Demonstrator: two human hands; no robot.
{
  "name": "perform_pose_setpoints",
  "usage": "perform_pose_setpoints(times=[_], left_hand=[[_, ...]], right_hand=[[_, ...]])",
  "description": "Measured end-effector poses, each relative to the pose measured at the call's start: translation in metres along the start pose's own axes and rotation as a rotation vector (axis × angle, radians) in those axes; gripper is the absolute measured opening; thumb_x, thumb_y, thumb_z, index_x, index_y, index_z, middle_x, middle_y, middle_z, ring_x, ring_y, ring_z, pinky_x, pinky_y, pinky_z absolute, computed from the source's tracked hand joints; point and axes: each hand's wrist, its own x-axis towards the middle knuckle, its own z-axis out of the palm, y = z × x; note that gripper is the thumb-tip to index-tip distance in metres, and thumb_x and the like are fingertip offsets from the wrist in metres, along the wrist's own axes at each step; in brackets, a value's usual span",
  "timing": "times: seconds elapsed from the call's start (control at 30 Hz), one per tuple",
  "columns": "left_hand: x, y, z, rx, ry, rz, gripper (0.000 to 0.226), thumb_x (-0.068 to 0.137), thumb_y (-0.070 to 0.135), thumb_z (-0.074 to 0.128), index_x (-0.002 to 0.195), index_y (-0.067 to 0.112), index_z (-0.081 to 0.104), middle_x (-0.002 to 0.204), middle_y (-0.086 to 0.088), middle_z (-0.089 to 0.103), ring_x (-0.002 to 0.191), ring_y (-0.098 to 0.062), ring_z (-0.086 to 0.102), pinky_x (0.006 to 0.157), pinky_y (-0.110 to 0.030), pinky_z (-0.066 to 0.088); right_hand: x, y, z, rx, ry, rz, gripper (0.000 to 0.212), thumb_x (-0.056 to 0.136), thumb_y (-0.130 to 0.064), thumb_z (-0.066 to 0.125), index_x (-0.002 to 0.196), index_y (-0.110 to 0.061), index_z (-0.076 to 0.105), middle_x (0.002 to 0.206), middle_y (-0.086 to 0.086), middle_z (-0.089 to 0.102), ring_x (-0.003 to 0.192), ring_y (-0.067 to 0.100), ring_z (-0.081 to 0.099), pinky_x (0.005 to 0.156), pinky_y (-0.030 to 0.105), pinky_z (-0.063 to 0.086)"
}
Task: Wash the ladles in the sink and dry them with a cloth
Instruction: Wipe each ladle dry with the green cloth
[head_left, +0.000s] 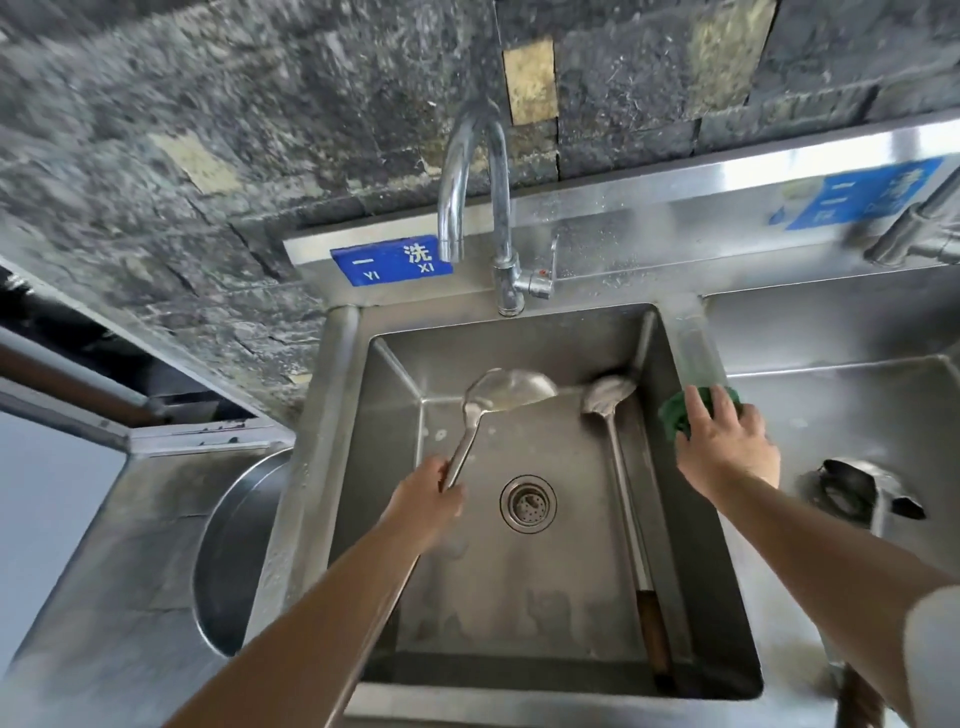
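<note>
Dark stone-tile wall (208, 130), steel sink basin (691, 519) below a gooseneck faucet (467, 171), blue sign (389, 260) behind it. My left hand (426, 501) is closed around a ladle's handle — that ladle (506, 389) raised over the basin, bowl near the back wall. A second ladle (615, 441) lies along the basin's right side. My right hand (722, 441) rests, fingers spread, on a green cloth (675, 415) on the divider — grip unclear.

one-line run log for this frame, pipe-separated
stage: pre-wash | left hand: holds ladle by handle over sink | right hand: on green pad at rim | second ladle: lying in sink | faucet: off
</note>
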Motion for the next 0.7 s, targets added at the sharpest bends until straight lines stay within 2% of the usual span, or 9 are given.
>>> perform_pose_setpoints(times=[0.1, 0.17, 0.27, 0.37, 0.47, 0.53, 0.57, 0.63, 0.7], left_hand=[[-0.027, 0.003, -0.019, -0.074, -0.010, 0.018, 0.009, 0.093, 0.021, 0.054, 0.089, 0.014, 0.057, 0.061, 0.003, 0.055, 0.042, -0.010, 0.046, 0.045, -0.026, 0.034], [-0.049, 0.006, -0.032, -0.144, -0.023, 0.015, 0.016, 0.095, 0.024, 0.052, 0.089, 0.010, 0.059, 0.057, 0.003, 0.051, 0.036, -0.007, 0.042, 0.039, -0.021, 0.031], [-0.067, 0.002, -0.046, -0.161, -0.018, 0.040, 0.017, 0.094, 0.026, 0.053, 0.084, 0.014, 0.059, 0.054, 0.004, 0.050, 0.033, -0.007, 0.039, 0.036, -0.018, 0.028], [-0.083, 0.000, -0.059, -0.266, -0.055, 0.082, 0.007, 0.091, 0.014, 0.056, 0.086, 0.018, 0.059, 0.057, -0.001, 0.054, 0.039, -0.012, 0.044, 0.039, -0.020, 0.031], [-0.101, 0.003, -0.073, -0.347, -0.129, 0.144, 0.014, 0.088, 0.004, 0.059, 0.092, 0.017, 0.055, 0.070, -0.006, 0.066, 0.048, -0.016, 0.058, 0.041, -0.021, 0.038], [-0.110, 0.009, -0.079, -0.316, -0.184, 0.208, 0.016, 0.086, 0.005, 0.060, 0.097, 0.013, 0.052, 0.079, -0.013, 0.071, 0.053, -0.017, 0.062, 0.042, -0.024, 0.041], [-0.115, 0.013, -0.080, -0.284, -0.204, 0.247, 0.017, 0.087, 0.007, 0.060, 0.101, 0.012, 0.052, 0.076, -0.012, 0.069, 0.052, -0.016, 0.059, 0.043, -0.025, 0.041], [-0.127, 0.024, -0.084, -0.232, -0.200, 0.337, 0.015, 0.091, 0.018, 0.060, 0.104, 0.013, 0.054, 0.066, -0.004, 0.059, 0.049, -0.013, 0.048, 0.042, -0.024, 0.039], [-0.138, 0.040, -0.082, -0.219, -0.173, 0.414, 0.023, 0.096, 0.028, 0.055, 0.101, 0.005, 0.054, 0.060, 0.001, 0.048, 0.045, -0.009, 0.040, 0.041, -0.022, 0.035]], right_hand=[[-0.023, 0.010, -0.002, 0.073, -0.009, -0.004, 0.051, 0.099, -0.044, 0.035, 0.148, -0.040, 0.020, 0.156, -0.005, 0.026, 0.133, 0.033, 0.031, 0.098, 0.049, 0.046], [-0.039, 0.021, -0.004, 0.139, -0.005, -0.021, 0.045, 0.100, -0.043, 0.037, 0.144, -0.038, 0.035, 0.149, -0.006, 0.039, 0.129, 0.029, 0.038, 0.094, 0.047, 0.050], [-0.058, 0.030, -0.017, 0.279, 0.043, 0.029, 0.030, 0.097, -0.036, 0.046, 0.125, -0.035, 0.059, 0.123, -0.002, 0.062, 0.102, 0.028, 0.059, 0.080, 0.040, 0.055], [-0.075, 0.016, -0.055, 0.541, 0.144, 0.051, 0.025, 0.095, -0.030, 0.051, 0.115, -0.031, 0.067, 0.104, 0.003, 0.069, 0.082, 0.028, 0.060, 0.073, 0.035, 0.052], [-0.092, -0.016, -0.102, 0.771, 0.277, -0.039, 0.027, 0.095, -0.029, 0.056, 0.120, -0.028, 0.066, 0.106, 0.005, 0.071, 0.093, 0.029, 0.064, 0.083, 0.035, 0.052], [-0.109, -0.044, -0.134, 0.903, 0.357, -0.141, 0.031, 0.095, -0.026, 0.059, 0.126, -0.025, 0.063, 0.114, -0.002, 0.069, 0.107, 0.023, 0.063, 0.096, 0.031, 0.048], [-0.119, -0.058, -0.148, 0.930, 0.403, -0.223, 0.032, 0.095, -0.023, 0.059, 0.127, -0.023, 0.063, 0.115, -0.007, 0.065, 0.110, 0.019, 0.061, 0.099, 0.029, 0.044], [-0.152, -0.092, -0.172, 0.850, 0.534, -0.449, 0.034, 0.094, -0.023, 0.059, 0.128, -0.022, 0.062, 0.120, -0.013, 0.059, 0.114, 0.014, 0.055, 0.103, 0.026, 0.039], [-0.179, -0.125, -0.182, 0.591, 0.640, -0.669, 0.042, 0.092, -0.034, 0.058, 0.132, -0.021, 0.059, 0.134, -0.005, 0.055, 0.124, 0.021, 0.049, 0.106, 0.032, 0.038]])
